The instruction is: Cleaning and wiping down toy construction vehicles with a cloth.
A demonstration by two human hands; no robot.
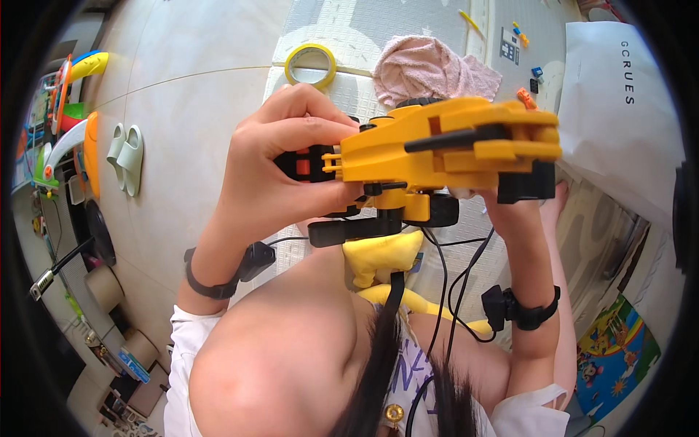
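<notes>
A yellow and black toy construction vehicle (404,153) is held up in front of me, its long arm pointing right. My left hand (289,158) grips its left end, thumb below and fingers above, around a black part with a red piece. My right hand (505,210) is under the toy's right part; most of its fingers are hidden behind the toy. Black wheels and a black flat part show along the lower side. Beneath the toy, a yellow plush item (379,254) lies between my legs, with black cables beside it.
On the pale foam mat lie a roll of yellow tape (309,46), a pink cloth (415,71) and several small toy pieces. A large white bag (617,120) stands at the right. Pale green slippers (130,158) and colourful toys are at the left.
</notes>
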